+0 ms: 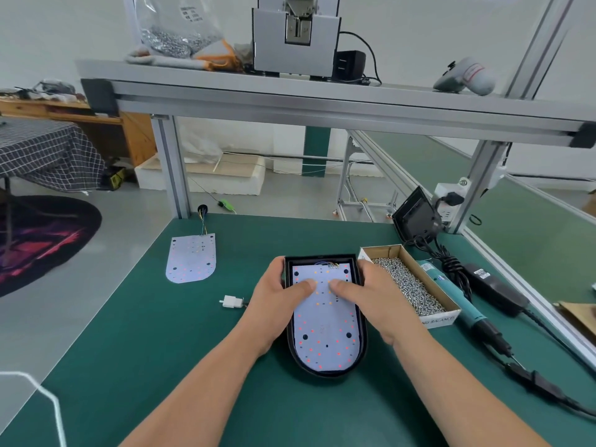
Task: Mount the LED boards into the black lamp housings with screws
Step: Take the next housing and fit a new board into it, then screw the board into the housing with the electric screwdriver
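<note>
Seating the LED board (325, 321) flat in the black lamp housing (326, 374) looks like the step in hand: the board lies inside the housing, which rests on the green bench mat (161, 350). The board is probably thin, light and fairly stiff, yet easy to flex or scratch, with small LEDs dotted across its face. Pressure is best put on bare patches between them. The housing seems rigid and is best gripped by its side walls. The left hand (277, 295) curls its fingers round the housing's left wall and lays its thumb on the board's upper part. The right hand (371, 295) mirrors it on the right wall, the thumbs nearly meeting. Just right of the housing stands a cardboard box (442, 321) of screws, with an electric screwdriver (464, 301) beyond it. A second board (192, 259) lies well to the housing's left.
</note>
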Motion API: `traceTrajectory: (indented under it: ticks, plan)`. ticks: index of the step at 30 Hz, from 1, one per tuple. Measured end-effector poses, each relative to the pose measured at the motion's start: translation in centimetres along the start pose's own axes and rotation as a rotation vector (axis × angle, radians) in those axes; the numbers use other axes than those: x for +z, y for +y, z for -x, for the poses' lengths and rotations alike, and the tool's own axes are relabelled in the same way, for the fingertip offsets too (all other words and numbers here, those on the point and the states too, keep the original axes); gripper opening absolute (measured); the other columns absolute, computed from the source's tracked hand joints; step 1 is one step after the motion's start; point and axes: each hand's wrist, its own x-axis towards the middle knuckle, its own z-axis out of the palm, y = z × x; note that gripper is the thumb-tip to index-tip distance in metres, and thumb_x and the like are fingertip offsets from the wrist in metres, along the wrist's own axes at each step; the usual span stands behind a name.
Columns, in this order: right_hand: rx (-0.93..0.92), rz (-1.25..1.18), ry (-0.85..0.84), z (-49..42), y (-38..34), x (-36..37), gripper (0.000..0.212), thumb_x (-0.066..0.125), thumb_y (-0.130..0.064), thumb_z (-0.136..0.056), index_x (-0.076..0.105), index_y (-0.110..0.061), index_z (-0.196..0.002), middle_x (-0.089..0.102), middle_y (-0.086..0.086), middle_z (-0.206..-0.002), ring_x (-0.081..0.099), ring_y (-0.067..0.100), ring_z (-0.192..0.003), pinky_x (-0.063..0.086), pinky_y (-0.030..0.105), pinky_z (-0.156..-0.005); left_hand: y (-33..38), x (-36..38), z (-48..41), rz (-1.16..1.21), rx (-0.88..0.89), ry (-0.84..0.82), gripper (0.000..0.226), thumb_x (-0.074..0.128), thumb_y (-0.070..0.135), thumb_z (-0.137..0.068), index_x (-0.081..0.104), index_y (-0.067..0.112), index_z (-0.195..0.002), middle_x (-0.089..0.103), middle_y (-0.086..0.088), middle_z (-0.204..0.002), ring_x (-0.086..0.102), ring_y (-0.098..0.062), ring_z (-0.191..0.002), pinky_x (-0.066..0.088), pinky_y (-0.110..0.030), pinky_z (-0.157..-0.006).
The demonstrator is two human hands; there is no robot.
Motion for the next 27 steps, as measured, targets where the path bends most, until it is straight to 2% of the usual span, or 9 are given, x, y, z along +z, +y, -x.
traceTrajectory:
  ticks: [2,7,10,11,15,19,22,24,27]
  plan:
    - [0.026,0.01,-0.033,-0.2,0.1,-0.5,0.019,0.074,-0.011,-0.096,0.07,-0.016,-0.113,0.081,-0.005,-0.105,0.077,0.017,-0.099,0.06,0.034,-0.084,0.0,0.3,0.0,-0.096,0.007,0.035,0.023,0.072,0.028,-0.09,0.069,0.031,-0.112,0.079,0.008,-0.11,0.075,-0.017,-0.106,0.06,-0.039,-0.094]
    - [0.007,0.228,-0.085,0.0,-0.2,-2.0,0.034,0.076,-0.021,-0.094,0.061,-0.027,-0.124,0.074,-0.009,-0.118,0.071,0.013,-0.11,0.056,0.044,-0.1,-0.5,0.7,-0.3,-0.373,0.079,0.053,0.017,0.074,0.026,-0.094,0.071,0.033,-0.109,0.076,0.019,-0.104,0.07,-0.002,-0.095,0.051,-0.025,-0.083]
    - [-0.027,0.391,-0.085,0.2,-0.6,-2.2,0.042,0.076,-0.031,-0.09,0.056,-0.029,-0.126,0.07,-0.012,-0.118,0.067,0.008,-0.108,0.055,0.04,-0.097,-0.9,0.8,-0.2,-0.473,0.04,0.056,0.06,0.076,0.032,-0.093,0.05,0.033,-0.147,0.056,0.02,-0.138,0.051,0.0,-0.126,0.039,-0.022,-0.102]
    - [-0.038,0.451,-0.079,0.3,-0.7,-2.3,0.041,0.077,-0.035,-0.089,0.054,-0.03,-0.123,0.069,-0.013,-0.114,0.066,0.007,-0.104,0.054,0.037,-0.091,-1.0,0.7,-0.3,-0.498,0.029,0.053,0.061,0.076,0.033,-0.093,0.048,0.034,-0.147,0.054,0.019,-0.14,0.051,0.0,-0.126,0.039,-0.019,-0.1]
    - [-0.07,0.773,-0.092,0.3,-0.6,-2.4,0.041,0.073,-0.055,-0.087,0.053,-0.027,-0.108,0.061,-0.008,-0.105,0.062,0.014,-0.097,0.052,0.04,-0.084,-0.7,0.6,-0.7,-0.557,0.004,0.011,0.028,0.076,0.032,-0.085,0.06,0.035,-0.108,0.067,0.01,-0.107,0.065,-0.002,-0.088,0.057,-0.032,-0.083]
    - [-0.063,0.858,-0.126,0.2,-0.2,-2.8,0.049,0.067,-0.068,-0.087,0.057,-0.026,-0.109,0.053,-0.006,-0.107,0.059,0.018,-0.099,0.05,0.04,-0.085,-0.3,0.6,-1.1,-0.574,-0.04,-0.031,0.027,0.079,0.026,-0.084,0.061,0.031,-0.104,0.07,0.006,-0.098,0.067,-0.006,-0.081,0.057,-0.032,-0.076]
    - [-0.179,0.658,0.053,0.0,-1.0,-4.8,0.042,0.063,-0.057,-0.093,0.064,-0.016,-0.1,0.062,0.002,-0.099,0.059,0.021,-0.098,0.051,0.042,-0.09,-0.2,0.6,-1.2,-0.562,-0.047,-0.041,0.026,0.081,0.023,-0.084,0.062,0.029,-0.102,0.072,0.004,-0.094,0.067,-0.008,-0.078,0.055,-0.032,-0.074]
    - [-0.213,0.568,0.221,-0.1,-1.8,-7.3,0.029,0.062,-0.047,-0.096,0.069,-0.02,-0.102,0.069,-0.006,-0.096,0.062,0.009,-0.092,0.053,0.037,-0.086,0.0,0.6,-1.1,-0.566,-0.038,-0.044,0.025,0.081,0.021,-0.084,0.063,0.027,-0.102,0.071,0.002,-0.095,0.068,-0.009,-0.077,0.055,-0.031,-0.073]
    - [-0.193,0.772,0.326,0.3,-1.4,-12.1,0.014,0.055,-0.038,-0.099,0.068,-0.035,-0.099,0.068,-0.018,-0.096,0.063,0.001,-0.083,0.052,0.033,-0.076,0.3,0.6,-1.0,-0.563,-0.014,-0.061,0.023,0.08,0.017,-0.084,0.066,0.022,-0.101,0.073,-0.006,-0.093,0.071,-0.023,-0.08,0.058,-0.037,-0.07]
